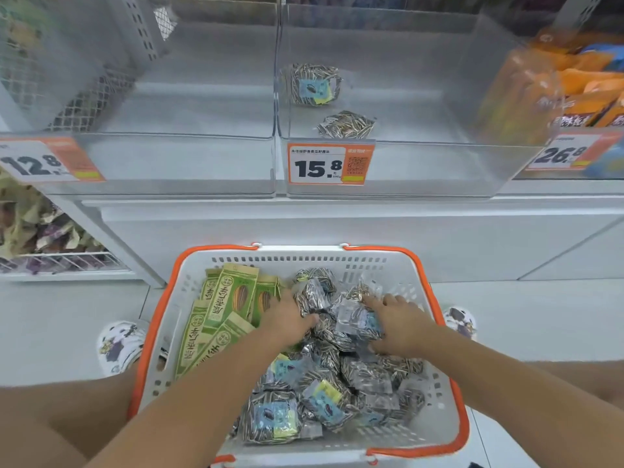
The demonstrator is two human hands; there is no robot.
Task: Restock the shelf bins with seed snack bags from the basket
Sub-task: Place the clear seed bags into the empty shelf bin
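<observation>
Both hands (288,324) gripping seed bags (354,324) in basket (435,285).

Both forearms are bare all the way down, so no sleeves, watch or bracelet can be seen anywhere on them. No rings or gloves are worn on the left hand (290,320) or the right hand (398,324) either. Bare knees are visible at the bottom edges. On the feet, white clog-type shoes are worn, the left shoe (118,346) and right shoe (461,320), each printed with dark purplish cartoon-style patterns.
</observation>
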